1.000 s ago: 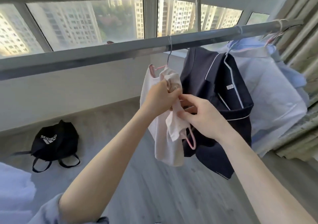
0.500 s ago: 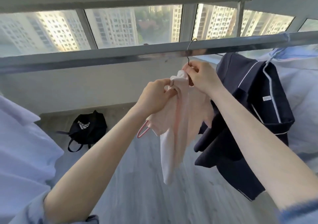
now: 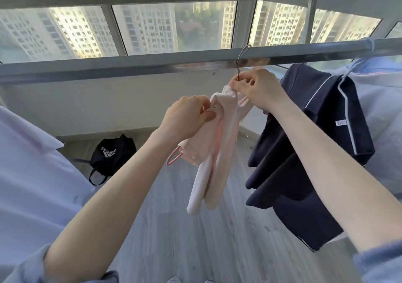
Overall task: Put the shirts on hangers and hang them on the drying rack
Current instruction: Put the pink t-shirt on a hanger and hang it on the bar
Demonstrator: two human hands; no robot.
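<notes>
A pale pink shirt (image 3: 208, 169) hangs bunched on a pink hanger (image 3: 173, 158) whose metal hook is over the grey drying rack bar (image 3: 130, 65). My left hand (image 3: 187, 117) pinches the shirt's fabric at its upper left. My right hand (image 3: 256, 89) grips the shirt's top and the hanger neck just under the hook. To the right, a navy shirt (image 3: 309, 152) with white piping hangs on the same bar. A light blue shirt (image 3: 382, 113) hangs beyond it.
A pale blue shirt (image 3: 32, 174) fills the left edge, close to my left arm. A black backpack (image 3: 111, 154) lies on the grey wood floor by the white wall. Windows run behind the bar.
The hanger's tilt has swung so its pink end now sticks out lower left. My right hand rose from the shirt's middle to the hanger neck under the hook. The view shifted left.
</notes>
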